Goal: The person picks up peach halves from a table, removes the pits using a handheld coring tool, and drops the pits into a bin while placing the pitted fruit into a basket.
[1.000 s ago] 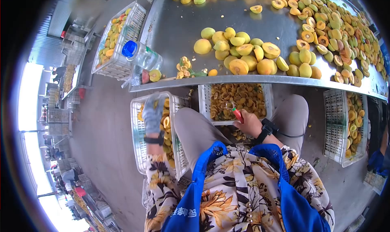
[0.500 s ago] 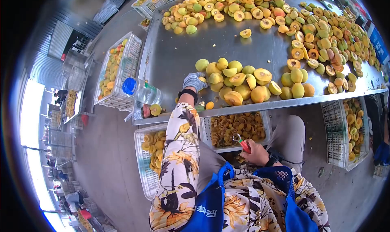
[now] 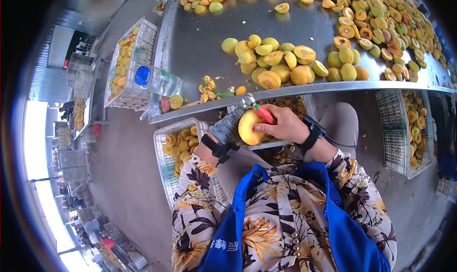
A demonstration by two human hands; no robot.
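Over my lap, just below the table's front edge, my left hand (image 3: pixel 226 127) in a grey glove holds a yellow peach half (image 3: pixel 249 130), cut face toward me. My bare right hand (image 3: pixel 288 124) is closed round the red handle of a pitting tool (image 3: pixel 264 114), its thumb against the peach. The tool's metal loop head points up past the fruit, near the gloved fingers, which are partly hidden. Ahead on the metal table (image 3: pixel 200 48) lies a small pile of peach halves (image 3: pixel 273 59), with orange scraps (image 3: pixel 208 89) left of it.
A water bottle (image 3: pixel 162 81) with a blue cap stands at the table's left corner. Under the edge are a crate of peach halves (image 3: pixel 178 146) and a bin of scraps (image 3: pixel 291 105). More fruit crates (image 3: pixel 131 62) (image 3: pixel 404 129) flank the table. A large heap covers its far right.
My left hand has come back from the table pile to my lap with a peach half. My right hand has lifted the pitting tool to meet it. The view has shifted slightly.
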